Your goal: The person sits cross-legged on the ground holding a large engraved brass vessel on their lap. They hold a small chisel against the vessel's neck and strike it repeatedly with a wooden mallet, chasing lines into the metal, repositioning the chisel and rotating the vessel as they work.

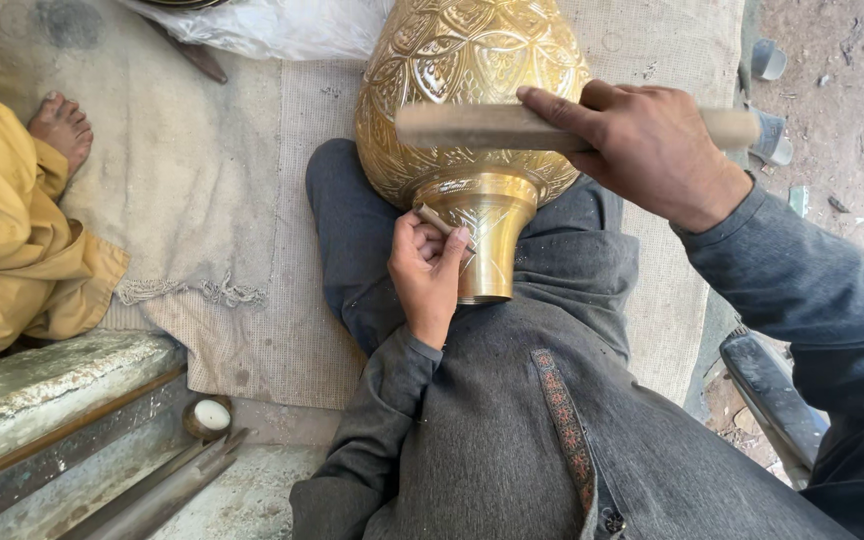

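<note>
Grey tunic (512,440) fills the bottom of the view, with a patterned strip running down the front, so that's the wearer's own lap. Resting on the lap and legs is a big brass vase (467,90), tipped so its neck points back toward the wearer; the body is covered in engraved leaf and star patterns. It lies over a beige mat (252,230) spread on the ground.

Off to the left edge sits another person in yellow clothes (2,220), bare foot (62,125) on the mat, well apart from the vase.

Right hand (652,150) is closed around a wooden stick (482,125), held crosswise just above the vase's lower body, index finger stretched along it.

Left hand (430,272) is curled tight, pinching a small metal chisel (442,222) whose tip sits against the vase's neck, right where the neck flares out.

Bottom left, a little round cup (210,416) with something white in it sits beside a stone ledge (52,385).
</note>
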Motion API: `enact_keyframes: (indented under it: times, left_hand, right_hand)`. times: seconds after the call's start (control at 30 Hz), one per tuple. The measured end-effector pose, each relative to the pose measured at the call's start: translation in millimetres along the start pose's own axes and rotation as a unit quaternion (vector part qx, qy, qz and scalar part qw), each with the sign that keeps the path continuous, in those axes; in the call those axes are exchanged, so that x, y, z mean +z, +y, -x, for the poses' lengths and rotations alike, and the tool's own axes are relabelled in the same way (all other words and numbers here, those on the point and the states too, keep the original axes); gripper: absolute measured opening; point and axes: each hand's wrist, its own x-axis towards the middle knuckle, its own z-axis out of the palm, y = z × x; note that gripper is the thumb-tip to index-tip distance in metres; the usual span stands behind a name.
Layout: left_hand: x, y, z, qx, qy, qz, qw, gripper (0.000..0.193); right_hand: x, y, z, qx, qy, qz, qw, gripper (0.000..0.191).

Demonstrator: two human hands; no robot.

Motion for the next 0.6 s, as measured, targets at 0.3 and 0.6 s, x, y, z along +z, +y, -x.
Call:
enact_keyframes:
  times: [0.3, 0.6]
  left_hand:
    - [-1.8, -0.3, 5.6, 0.019, 0.017, -0.118, 0.993, 0.045]
    - [-6.9, -2.6, 2.1, 0.018, 0.021, -0.149, 0.989, 0.041]
  right_hand:
    - [-14.6, -13.1, -21.7, -0.009, -0.025, 0.001, 1.000, 0.059]
    - [-50.0, -29.6, -47.8, -0.106, -0.063, 0.046, 0.991, 0.051]
